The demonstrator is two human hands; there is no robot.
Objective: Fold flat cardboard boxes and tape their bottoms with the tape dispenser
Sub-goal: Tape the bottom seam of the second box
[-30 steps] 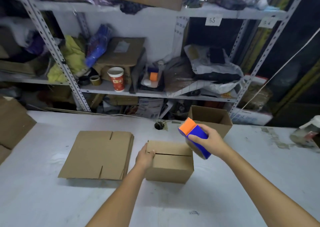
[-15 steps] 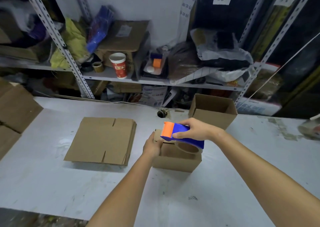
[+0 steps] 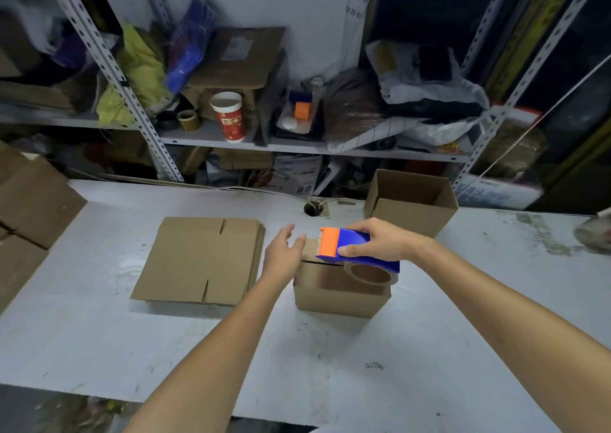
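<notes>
I grip the tape dispenser in my right hand, its orange end over the far-left edge of the folded box, I judge to start a strip along the seam. My left hand, fingers spread and empty, braces the box at its nine o'clock. Flat boxes lie further left on the white table; cluttered shelving stands at twelve.

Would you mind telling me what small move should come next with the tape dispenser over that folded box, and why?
Probably lower the blue and orange tape dispenser so its orange end meets the far edge of the small brown cardboard box. The right hand holds it just above the flap seam, apparently not yet pressed down, while the left hand rests open at the box's left edge to steady it.
</notes>
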